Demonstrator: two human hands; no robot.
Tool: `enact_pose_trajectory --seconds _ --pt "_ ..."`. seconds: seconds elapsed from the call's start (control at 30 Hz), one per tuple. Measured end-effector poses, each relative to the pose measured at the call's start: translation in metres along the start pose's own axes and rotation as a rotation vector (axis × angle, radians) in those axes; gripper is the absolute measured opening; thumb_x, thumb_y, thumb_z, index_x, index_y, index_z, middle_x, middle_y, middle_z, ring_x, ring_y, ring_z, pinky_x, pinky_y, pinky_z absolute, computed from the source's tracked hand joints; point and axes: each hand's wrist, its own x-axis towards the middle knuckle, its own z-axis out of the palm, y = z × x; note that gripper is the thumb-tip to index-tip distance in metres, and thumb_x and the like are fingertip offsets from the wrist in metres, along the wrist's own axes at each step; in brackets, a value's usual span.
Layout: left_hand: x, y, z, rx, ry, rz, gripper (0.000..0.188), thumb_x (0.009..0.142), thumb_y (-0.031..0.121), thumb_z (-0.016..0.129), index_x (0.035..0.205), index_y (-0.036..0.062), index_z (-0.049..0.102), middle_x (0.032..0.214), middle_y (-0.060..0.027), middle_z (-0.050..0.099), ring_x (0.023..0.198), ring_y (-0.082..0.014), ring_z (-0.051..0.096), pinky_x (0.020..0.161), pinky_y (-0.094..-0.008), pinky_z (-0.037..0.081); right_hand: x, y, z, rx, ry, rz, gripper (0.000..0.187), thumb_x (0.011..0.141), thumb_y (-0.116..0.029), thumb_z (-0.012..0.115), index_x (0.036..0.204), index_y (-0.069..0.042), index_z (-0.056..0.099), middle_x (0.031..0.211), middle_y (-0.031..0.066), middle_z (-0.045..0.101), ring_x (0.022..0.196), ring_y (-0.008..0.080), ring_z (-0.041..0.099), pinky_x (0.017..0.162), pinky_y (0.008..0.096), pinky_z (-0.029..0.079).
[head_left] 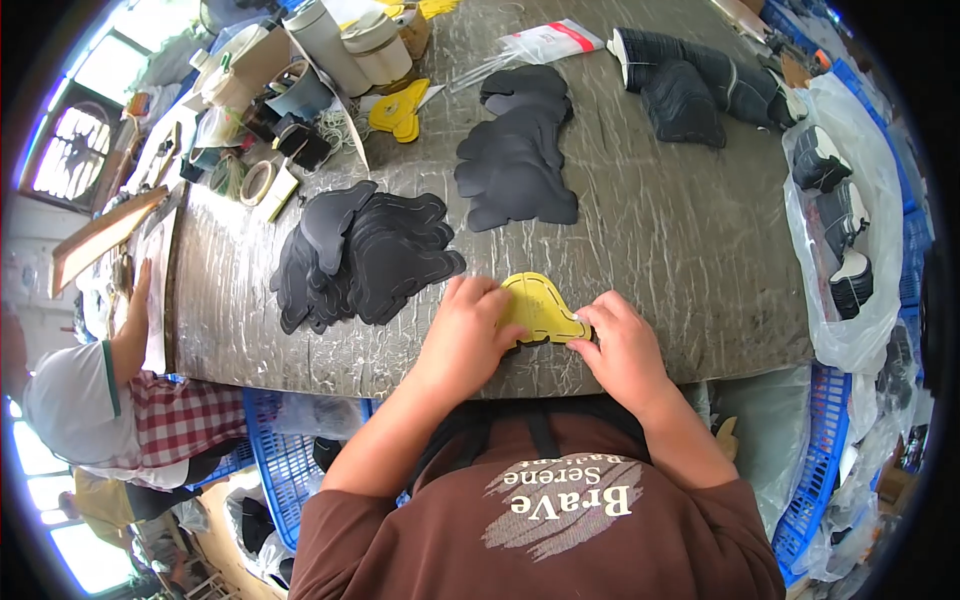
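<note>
A yellow curved template [540, 303] with dashed slots along its rim lies near the table's front edge, in front of my body. A thin dark edge shows beneath its lower side, seemingly a black cut piece. My left hand [465, 328] grips the template's left end, thumb at the lower edge. The narrow right tip is pinched between the thumb and fingers of my right hand [622, 345]. Left of my left hand sits a heap of black cut pieces [385, 255], several with pale dashed lines. Farther off, plain black pieces [515, 165] lie in an overlapping stack.
The worn table [690, 240] has another yellow template [400, 110] by jars, a tape roll [257, 182] and a string bundle. At the far right are rows of dark stacked pieces [685, 95] and a plastic bag [850, 230]. Blue crates [812, 470] stand below; a co-worker [100, 390] is left.
</note>
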Motion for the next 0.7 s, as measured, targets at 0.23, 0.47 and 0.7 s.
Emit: enact_pose_trajectory --seconds 0.23,0.47,0.7 --pt "-0.047 0.006 0.023 0.047 0.169 0.049 0.031 0.072 0.004 0.076 0.1 -0.0048 0.067 0.116 -0.0203 0.061 0.103 -0.0367 0.056 0.089 -0.0431 0.048 0.0 -0.001 -0.002 0.045 0.008 -0.013 0.029 0.071 -0.009 0.078 0.096 -0.004 0.064 0.092 0.0087 0.056 0.084 0.0294 0.061 0.073 0.0396 0.05" --pt "-0.048 0.001 0.028 0.074 0.212 0.072 0.024 0.074 0.002 0.075 0.097 -0.0029 0.068 0.113 -0.0187 0.062 0.095 -0.0345 0.057 0.083 -0.0411 0.05 0.0 0.003 0.002 0.048 0.039 -0.031 0.028 0.07 -0.009 0.078 0.095 -0.005 0.065 0.092 0.0076 0.058 0.083 0.0281 0.061 0.072 0.0384 0.051" --pt "-0.049 0.004 0.031 0.081 0.219 0.055 0.02 0.075 0.001 0.073 0.095 -0.0015 0.069 0.114 -0.0182 0.061 0.092 -0.0345 0.056 0.08 -0.0411 0.05 0.0 0.004 0.004 0.059 0.072 -0.041 0.026 0.069 -0.009 0.078 0.093 -0.005 0.066 0.09 0.0076 0.059 0.081 0.0275 0.062 0.07 0.0382 0.051"
